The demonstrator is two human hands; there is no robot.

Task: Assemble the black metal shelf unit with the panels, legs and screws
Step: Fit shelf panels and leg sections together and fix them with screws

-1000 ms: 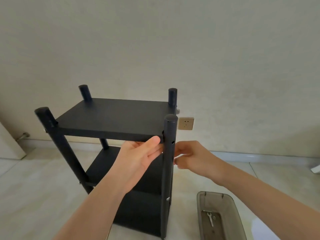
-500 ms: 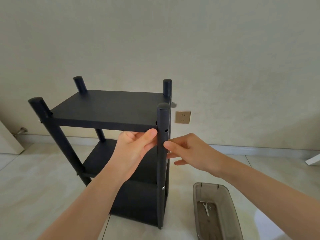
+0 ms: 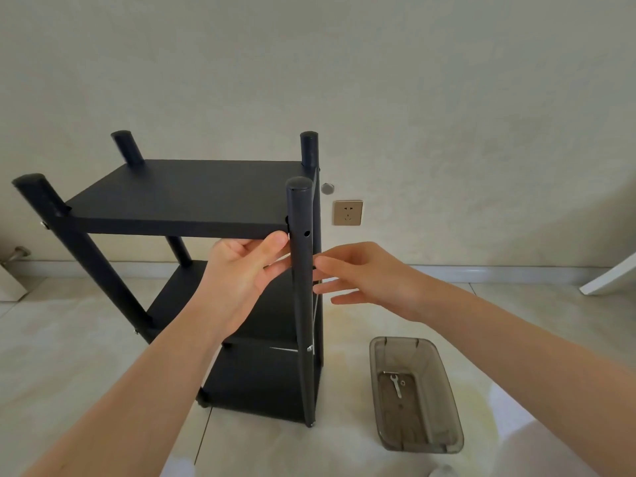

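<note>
Black shelf unit (image 3: 192,197) stands upright on the tiled floor (image 3: 69,339) w/ 4 legs and 3 panels in place; top panel (image 3: 179,192) sits just below the leg tops. L hand (image 3: 241,273) is under the top panel's near right corner, thumb up against the panel's underside right beside the near right leg (image 3: 303,304), fingers loosely curled toward that leg; can't tell if it actually pinches anything. R hand (image 3: 364,277) is on the other side of the same leg, fingers straight and spread, fingertips (image 3: 318,261) touching or just off the leg below an empty screw hole (image 3: 306,233), holding nothing visible. A screw head (image 3: 310,348) shows lower on that leg. Smoky clear plastic tray (image 3: 447,418) lies on the floor to the right of the unit, w/ a small wrench (image 3: 395,383) inside. Wall socket (image 3: 347,212) behind, near the far right leg (image 3: 309,149).
</note>
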